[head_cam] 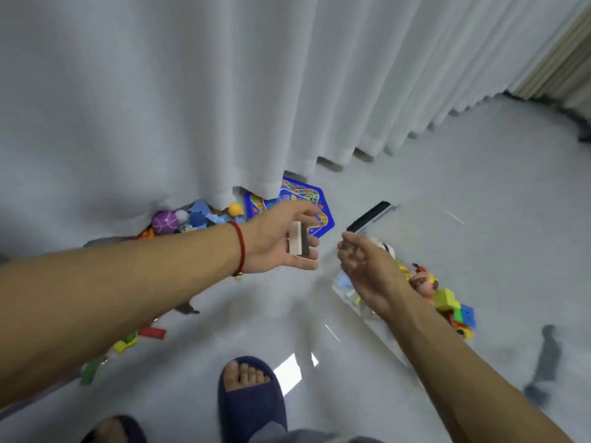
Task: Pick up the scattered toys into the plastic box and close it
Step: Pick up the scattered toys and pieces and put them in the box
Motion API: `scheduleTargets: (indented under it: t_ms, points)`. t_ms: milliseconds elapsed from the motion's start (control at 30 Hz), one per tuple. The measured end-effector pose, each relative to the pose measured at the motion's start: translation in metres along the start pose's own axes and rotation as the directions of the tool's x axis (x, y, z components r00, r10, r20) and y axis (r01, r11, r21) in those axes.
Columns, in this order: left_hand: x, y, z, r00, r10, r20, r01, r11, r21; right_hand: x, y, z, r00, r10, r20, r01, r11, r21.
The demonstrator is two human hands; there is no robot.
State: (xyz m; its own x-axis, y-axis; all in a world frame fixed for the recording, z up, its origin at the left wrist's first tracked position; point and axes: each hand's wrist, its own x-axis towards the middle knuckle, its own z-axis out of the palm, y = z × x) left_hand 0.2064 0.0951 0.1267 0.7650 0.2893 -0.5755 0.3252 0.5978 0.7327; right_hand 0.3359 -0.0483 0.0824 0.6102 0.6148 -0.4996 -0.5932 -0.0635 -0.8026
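White curtain (192, 91) hangs to glossy grey floor (463, 193).

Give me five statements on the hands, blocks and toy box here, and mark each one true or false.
1. The left hand holds wooden blocks. True.
2. The plastic box is closed. False: it stands open, toys inside.
3. A purple ball lies by the curtain. True.
4. The game board is inside the box. False: it lies on the floor.
5. The left wrist bears a red bracelet. True.
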Motion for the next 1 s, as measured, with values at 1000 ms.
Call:
scheduleTargets:
  t_ms: [1000]
  points:
    - [-0.115, -0.022, -0.217, 0.754, 0.093, -0.651, 0.344, 0.789, 0.510, 0.009, 0.029, 0.211, 0.760, 0.464, 0.454, 0.604, -0.246, -0.758]
